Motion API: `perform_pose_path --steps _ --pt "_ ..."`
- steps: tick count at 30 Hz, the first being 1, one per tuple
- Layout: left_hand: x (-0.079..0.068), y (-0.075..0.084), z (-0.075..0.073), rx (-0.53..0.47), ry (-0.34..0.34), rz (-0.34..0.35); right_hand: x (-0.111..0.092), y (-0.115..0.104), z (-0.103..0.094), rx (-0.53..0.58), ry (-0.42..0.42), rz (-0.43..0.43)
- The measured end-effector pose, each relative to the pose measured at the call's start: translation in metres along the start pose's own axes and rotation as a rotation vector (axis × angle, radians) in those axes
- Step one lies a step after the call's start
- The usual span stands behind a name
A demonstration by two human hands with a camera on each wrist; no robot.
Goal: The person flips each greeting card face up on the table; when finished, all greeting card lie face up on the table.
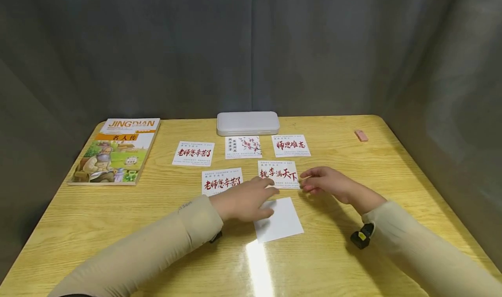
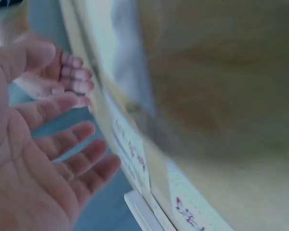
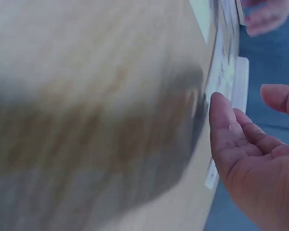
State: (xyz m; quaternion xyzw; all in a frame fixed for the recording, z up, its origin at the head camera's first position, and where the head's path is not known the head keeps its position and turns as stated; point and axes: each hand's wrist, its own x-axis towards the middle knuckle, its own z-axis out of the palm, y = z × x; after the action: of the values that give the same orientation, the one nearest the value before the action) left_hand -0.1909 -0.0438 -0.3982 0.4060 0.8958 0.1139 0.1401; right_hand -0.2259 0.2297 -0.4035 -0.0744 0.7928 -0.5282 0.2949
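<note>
My left hand [image 1: 248,199] hovers with fingers spread above the table, between a card with red writing [image 1: 222,180] and a blank white card [image 1: 279,221]. Its palm holds nothing in the left wrist view. Beside the right edge of another red-lettered card [image 1: 279,175] is my right hand [image 1: 326,183], fingers slightly bent. The right wrist view shows that hand's thumb apart from the fingers [image 3: 224,125], with nothing between them. Whether its fingertips touch the card I cannot tell.
Farther back lie a red-lettered card [image 1: 193,153], a card with a blossom branch [image 1: 248,146] and another lettered card [image 1: 291,146]. Behind them is a white case [image 1: 248,123]. A book [image 1: 115,151] lies at left, a small pink block [image 1: 361,135] at back right.
</note>
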Motion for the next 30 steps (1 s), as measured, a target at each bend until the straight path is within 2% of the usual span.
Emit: perform_pose_path --steps 3,7,15,21,27,30 --pt "-0.013 0.006 0.006 0.036 -0.052 0.048 -0.007 0.003 0.003 -0.005 -0.028 0.016" --pt "-0.023 0.011 0.014 0.072 -0.065 0.075 -0.013 0.006 0.011 0.007 -0.051 0.029" --pt "-0.026 0.013 0.027 0.135 -0.099 0.035 -0.018 -0.002 0.035 0.108 -0.088 0.06" --pt "-0.025 0.013 0.031 0.1 -0.082 -0.002 -0.02 -0.006 0.042 0.139 -0.031 0.082" --pt "-0.027 0.013 0.03 0.04 -0.073 -0.027 -0.017 -0.005 0.043 0.274 0.003 0.078" --pt "-0.027 0.013 0.029 -0.008 -0.056 -0.025 -0.014 -0.001 0.044 0.292 0.009 0.076"
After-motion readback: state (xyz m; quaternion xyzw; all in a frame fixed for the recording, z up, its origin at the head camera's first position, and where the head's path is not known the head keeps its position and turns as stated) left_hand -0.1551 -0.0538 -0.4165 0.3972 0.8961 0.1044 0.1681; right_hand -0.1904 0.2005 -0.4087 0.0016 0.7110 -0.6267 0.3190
